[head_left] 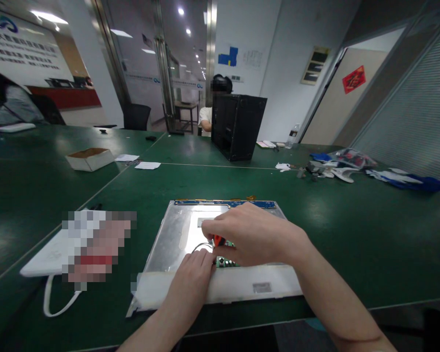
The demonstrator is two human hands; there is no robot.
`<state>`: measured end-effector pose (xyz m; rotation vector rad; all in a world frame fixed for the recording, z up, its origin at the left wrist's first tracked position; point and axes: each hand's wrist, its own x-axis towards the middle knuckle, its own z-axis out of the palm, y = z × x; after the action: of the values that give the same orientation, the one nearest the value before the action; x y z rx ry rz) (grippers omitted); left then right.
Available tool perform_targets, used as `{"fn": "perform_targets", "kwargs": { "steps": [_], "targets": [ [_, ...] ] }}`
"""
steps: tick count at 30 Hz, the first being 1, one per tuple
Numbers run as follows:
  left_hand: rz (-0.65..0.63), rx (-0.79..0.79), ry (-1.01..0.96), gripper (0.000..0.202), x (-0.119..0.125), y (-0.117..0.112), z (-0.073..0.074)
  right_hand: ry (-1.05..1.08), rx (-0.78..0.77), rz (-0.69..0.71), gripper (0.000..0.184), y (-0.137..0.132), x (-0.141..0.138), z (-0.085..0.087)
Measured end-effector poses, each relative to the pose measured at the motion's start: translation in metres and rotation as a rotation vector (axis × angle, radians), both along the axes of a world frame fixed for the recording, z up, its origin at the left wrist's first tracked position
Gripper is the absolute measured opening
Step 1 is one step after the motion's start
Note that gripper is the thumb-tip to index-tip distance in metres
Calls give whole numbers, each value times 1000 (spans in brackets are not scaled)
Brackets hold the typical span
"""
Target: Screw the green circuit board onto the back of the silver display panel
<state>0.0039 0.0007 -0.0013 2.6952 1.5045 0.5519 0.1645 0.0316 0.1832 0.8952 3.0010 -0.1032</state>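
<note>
A flat display panel (169, 243) lies back side up on the table before me, with a blue circuit strip (201, 202) along its far edge and a white band (238, 288) along the near one. On its middle is a small green circuit board (227, 262), mostly covered by my hands. My right hand (260, 232) is closed around the red and black handle of what looks like a screwdriver (219, 240), held over the board. Its tip is hidden. My left hand (195, 274) rests on the panel, fingers bent together at the board's left edge, beside a thin dark cable (201, 245).
The green table (337, 234) carries a white device with a looped cable (47, 249) at left and a shallow box (90, 160) behind. A black computer case (238, 127) stands farther back, a person (206, 117) behind it. Bags and loose parts (330, 168) lie right.
</note>
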Motion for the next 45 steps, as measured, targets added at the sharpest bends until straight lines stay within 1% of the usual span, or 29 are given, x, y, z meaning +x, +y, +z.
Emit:
{"fn": "perform_targets", "kwargs": {
  "steps": [4,11,17,26,33,39,45],
  "targets": [
    [-1,-10,-6,15,0,-1,2,-2,-7,-4,12,-1,1,1],
    [-9,39,2,11,1,1,-1,-29,-2,-5,13,-2,-1,0],
    [-14,70,-8,13,1,1,-2,-17,4,-15,12,-2,-1,0],
    [-16,43,-18,11,1,0,0,-14,2,20,7,-2,1,0],
    [-2,23,-20,12,1,0,2,-34,46,-51,13,1,-2,-2],
    [4,12,-47,11,1,-1,1,-24,20,-20,13,1,-1,-1],
    [-8,-40,-68,12,0,-2,3,-31,12,-18,11,1,0,-1]
  ]
}}
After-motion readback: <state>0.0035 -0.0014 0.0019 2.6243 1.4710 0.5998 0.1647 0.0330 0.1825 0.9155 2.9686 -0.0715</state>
